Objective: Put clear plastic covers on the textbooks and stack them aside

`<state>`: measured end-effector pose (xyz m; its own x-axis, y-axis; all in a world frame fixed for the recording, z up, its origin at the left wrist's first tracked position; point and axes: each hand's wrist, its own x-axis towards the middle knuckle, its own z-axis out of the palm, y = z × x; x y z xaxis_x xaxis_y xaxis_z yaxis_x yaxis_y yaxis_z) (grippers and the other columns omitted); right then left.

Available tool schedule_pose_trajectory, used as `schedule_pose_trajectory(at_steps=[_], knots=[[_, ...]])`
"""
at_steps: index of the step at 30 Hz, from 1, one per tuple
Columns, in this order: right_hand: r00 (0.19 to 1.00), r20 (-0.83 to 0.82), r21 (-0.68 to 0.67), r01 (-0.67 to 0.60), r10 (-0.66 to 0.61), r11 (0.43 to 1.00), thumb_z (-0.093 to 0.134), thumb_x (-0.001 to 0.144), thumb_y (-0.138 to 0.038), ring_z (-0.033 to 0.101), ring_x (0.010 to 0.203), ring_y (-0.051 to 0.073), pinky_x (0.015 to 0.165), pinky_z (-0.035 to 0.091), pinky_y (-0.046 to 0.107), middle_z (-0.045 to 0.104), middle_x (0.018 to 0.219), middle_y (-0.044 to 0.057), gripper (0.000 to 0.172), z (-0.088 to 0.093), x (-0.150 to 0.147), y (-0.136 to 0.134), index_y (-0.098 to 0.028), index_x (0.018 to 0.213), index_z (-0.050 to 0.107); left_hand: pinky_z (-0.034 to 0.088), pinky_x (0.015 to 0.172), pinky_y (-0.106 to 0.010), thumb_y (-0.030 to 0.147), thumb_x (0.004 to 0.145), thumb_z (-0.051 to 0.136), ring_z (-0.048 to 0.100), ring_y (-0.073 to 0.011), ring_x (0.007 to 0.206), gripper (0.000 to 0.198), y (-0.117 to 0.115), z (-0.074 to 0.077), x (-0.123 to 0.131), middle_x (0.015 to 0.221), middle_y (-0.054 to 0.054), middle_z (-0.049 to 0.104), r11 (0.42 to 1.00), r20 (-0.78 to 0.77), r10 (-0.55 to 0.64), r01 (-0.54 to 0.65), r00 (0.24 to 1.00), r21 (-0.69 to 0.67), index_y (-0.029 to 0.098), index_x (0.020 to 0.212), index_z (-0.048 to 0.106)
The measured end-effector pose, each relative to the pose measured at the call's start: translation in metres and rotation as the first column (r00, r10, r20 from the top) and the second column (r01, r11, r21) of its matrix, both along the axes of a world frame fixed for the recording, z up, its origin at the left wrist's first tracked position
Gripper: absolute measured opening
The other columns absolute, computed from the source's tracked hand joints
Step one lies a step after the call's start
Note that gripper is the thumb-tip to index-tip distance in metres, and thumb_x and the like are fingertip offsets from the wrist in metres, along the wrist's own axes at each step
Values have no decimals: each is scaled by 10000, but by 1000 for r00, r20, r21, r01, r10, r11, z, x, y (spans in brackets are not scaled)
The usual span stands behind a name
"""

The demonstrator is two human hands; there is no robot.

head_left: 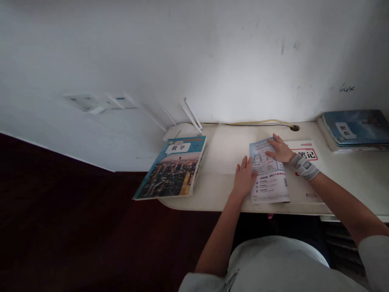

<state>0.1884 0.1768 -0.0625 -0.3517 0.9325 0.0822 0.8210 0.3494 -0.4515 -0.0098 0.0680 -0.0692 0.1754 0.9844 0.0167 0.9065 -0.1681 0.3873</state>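
Observation:
A printed leaflet [271,187] in pale blue and white lies on the desk in front of me. My right hand [281,151] rests flat on its upper part, fingers spread, with a grey band and a watch-like face on the wrist. At the leaflet's left edge is my left hand [244,178], its fingers stretched out and touching the edge. Partly under the leaflet and my right wrist is a white book [317,152] with a red-framed title. A thin, pale translucent sheet [226,152] lies just left of the leaflet.
A mathematics textbook [176,168] with a city photo overhangs the desk's left end. Behind it stands a white router [182,130] with antennas. Several stacked books [354,127] sit at the right. A yellow cable [258,121] runs along the wall to a round hole [294,128].

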Motion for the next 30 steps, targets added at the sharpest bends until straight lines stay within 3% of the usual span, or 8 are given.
schedule_pose_trajectory(at_steps=[4, 6, 8, 10, 15, 19, 24, 30], knots=[[994, -79, 53, 76, -71, 996, 602, 714, -414, 139, 1357, 386, 1047, 232, 572, 204, 1485, 182, 712, -10, -6, -6, -123, 1337, 421, 137, 1100, -505, 392, 891, 373, 123, -249, 1389, 596, -8, 13, 8, 1493, -169, 198, 989, -11, -58, 59, 998, 137, 130, 1404, 223], [991, -111, 70, 88, -80, 994, 605, 700, -397, 146, 1357, 383, 1049, 226, 573, 221, 1480, 183, 703, -13, -6, -7, -120, 1325, 438, 147, 1104, -488, 499, 862, 403, 101, -256, 1391, 683, -19, 24, 16, 1489, -178, 202, 948, -67, -258, 266, 964, 173, 118, 1401, 227], [986, -146, 86, 98, -85, 991, 593, 701, -389, 161, 1356, 372, 1057, 219, 560, 236, 1474, 187, 686, -16, -6, -7, -109, 1312, 454, 166, 1109, -452, 569, 826, 429, 91, -258, 1391, 759, -34, 33, 25, 1485, -181, 216, 851, -153, -478, 499, 865, 164, 102, 1394, 240], [976, -200, 106, 104, -82, 989, 574, 707, -382, 189, 1355, 350, 1069, 218, 533, 256, 1471, 170, 658, -20, -4, -6, -118, 1301, 471, 181, 1108, -425, 552, 836, 425, 91, -258, 1389, 748, -50, 35, 35, 1483, -185, 216, 779, -241, -569, 610, 786, 147, 81, 1388, 247], [936, -346, 127, 118, -67, 985, 542, 708, -367, 220, 1353, 313, 1088, 222, 486, 260, 1479, 123, 616, -28, 1, -5, -139, 1279, 499, 222, 1091, -415, 232, 907, 311, 149, -268, 1375, 526, -76, 10, 58, 1478, -210, 196, 812, -402, -434, 543, 806, 214, 27, 1386, 238], [911, -409, 110, 111, -56, 988, 519, 708, -342, 199, 1364, 291, 1097, 209, 480, 248, 1485, 107, 622, -31, 5, -3, -139, 1294, 481, 268, 1075, -417, 190, 908, 292, 212, -273, 1358, 491, -77, -10, 67, 1462, -196, 255, 809, -441, -344, 500, 829, 309, 36, 1375, 289], [912, -406, 99, 102, -53, 990, 522, 701, -348, 193, 1364, 300, 1099, 196, 490, 234, 1489, 118, 644, -29, 7, -4, -121, 1302, 471, 289, 1075, -395, 188, 911, 293, 216, -239, 1362, 472, -73, -4, 58, 1476, -134, 256, 812, -429, -334, 487, 839, 321, 89, 1371, 331], [956, -289, 129, -21, 58, 991, 532, 703, -333, 221, 1355, 305, 1096, 232, 458, 219, 1495, 106, 597, -26, 4, -8, -121, 1261, 525, 313, 1058, -393, 174, 891, 311, 231, -243, 1356, 498, -82, -3, 56, 1465, -154, 271, 861, -424, -300, 434, 854, 265, 70, 1378, 315]])
